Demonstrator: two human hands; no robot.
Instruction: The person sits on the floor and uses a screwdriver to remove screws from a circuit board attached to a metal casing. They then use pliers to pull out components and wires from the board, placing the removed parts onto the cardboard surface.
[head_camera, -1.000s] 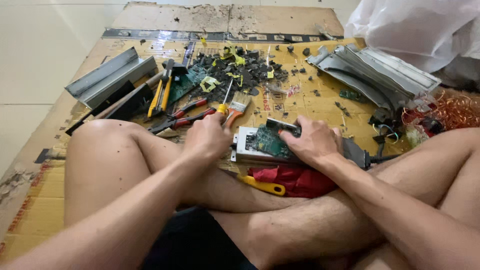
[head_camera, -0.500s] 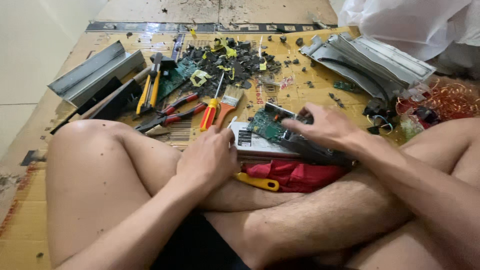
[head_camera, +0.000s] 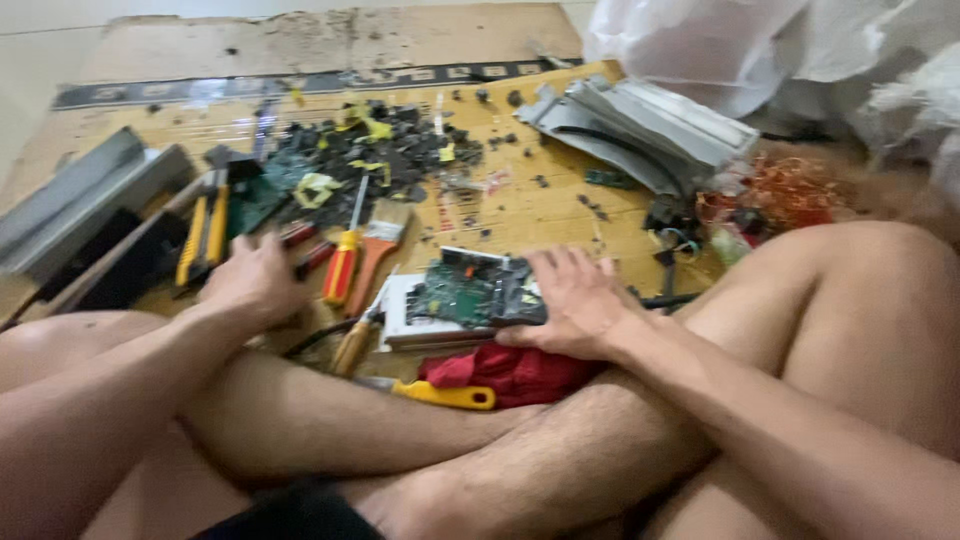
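Two hands were at work – the left hand (head_camera: 255, 285) among the tools, the right hand (head_camera: 578, 300) on one green circuit board (head_camera: 470, 292). One paintbrush (head_camera: 376, 240) lay there, one orange-handled screwdriver (head_camera: 343, 262), one red cloth (head_camera: 510, 370) – and small black scraps (head_camera: 375, 150) too many to count.

White plastic bags (head_camera: 740, 50) bulge at one to two o'clock, crumpled and translucent, just behind a stack of grey metal covers. Small yellow labels (head_camera: 375, 128) lie scattered in the dark scrap pile at eleven to twelve o'clock; one larger yellow-and-white tag (head_camera: 315, 187) sits at its left edge. No signs or screens show.
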